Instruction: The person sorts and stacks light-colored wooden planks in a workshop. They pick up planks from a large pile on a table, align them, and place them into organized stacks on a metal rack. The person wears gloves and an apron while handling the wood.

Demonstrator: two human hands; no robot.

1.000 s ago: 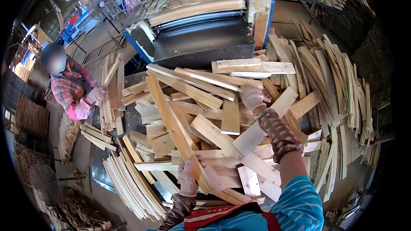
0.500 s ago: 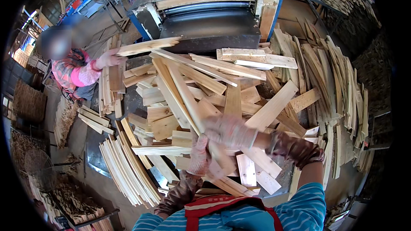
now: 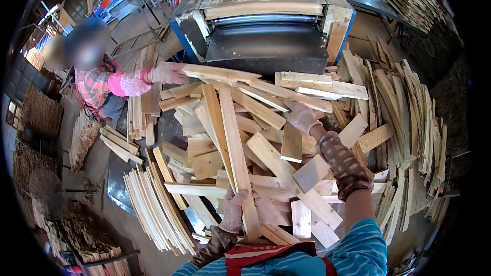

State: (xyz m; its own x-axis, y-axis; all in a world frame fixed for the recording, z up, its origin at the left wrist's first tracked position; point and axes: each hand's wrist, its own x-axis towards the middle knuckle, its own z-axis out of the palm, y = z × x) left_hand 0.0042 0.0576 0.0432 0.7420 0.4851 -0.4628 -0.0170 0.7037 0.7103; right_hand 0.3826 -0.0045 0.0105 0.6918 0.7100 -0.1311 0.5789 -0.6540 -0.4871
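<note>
My left hand [image 3: 233, 210], in a pale work glove, is closed around the lower part of a long wooden board [image 3: 236, 158]. A second, narrower long board [image 3: 217, 135] slants up beside it, its lower end also at that hand. Farther off to the right, my gloved right hand [image 3: 302, 116] is closed over the upper end of a short wooden board [image 3: 291, 144], partly hiding it. Both hands are above a jumbled heap of loose boards. A wide board [image 3: 291, 179] lies diagonally between my arms.
A planer-like machine [image 3: 266, 46] with a dark bed stands beyond the heap. At the left, a co-worker's gloved hand [image 3: 171, 73] holds a board [image 3: 220, 73]. Neat strips [image 3: 156, 209] are stacked near left; more boards [image 3: 404, 107] lean in rows at the right.
My right hand has moved from near my left hand out to the short board. The wide diagonal board now lies on the heap. The co-worker's board has moved right and lower; the view has shifted.
</note>
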